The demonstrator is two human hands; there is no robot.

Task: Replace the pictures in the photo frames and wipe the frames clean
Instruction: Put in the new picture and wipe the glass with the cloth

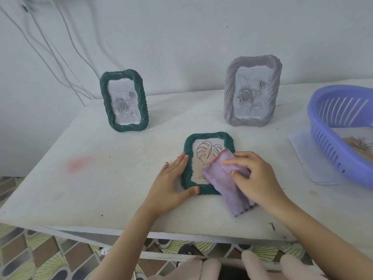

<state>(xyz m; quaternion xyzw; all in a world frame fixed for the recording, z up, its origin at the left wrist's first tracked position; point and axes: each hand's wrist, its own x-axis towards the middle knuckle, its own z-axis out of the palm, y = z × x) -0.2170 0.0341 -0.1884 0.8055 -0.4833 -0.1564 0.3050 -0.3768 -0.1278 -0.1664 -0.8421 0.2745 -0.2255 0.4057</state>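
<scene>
A dark green photo frame lies flat in the middle of the table with a leaf line drawing in it. My left hand rests flat against its left edge, thumb on the bottom corner. My right hand holds a folded lilac cloth and presses it on the frame's lower right part. A second green frame stands upright at the back left with a rose picture. A grey frame stands upright at the back right with the same rose picture.
A purple slotted plastic basket sits at the right edge, with a printed picture inside and a sheet of paper under it. The white table has a pink stain at the left. Cables hang on the wall behind.
</scene>
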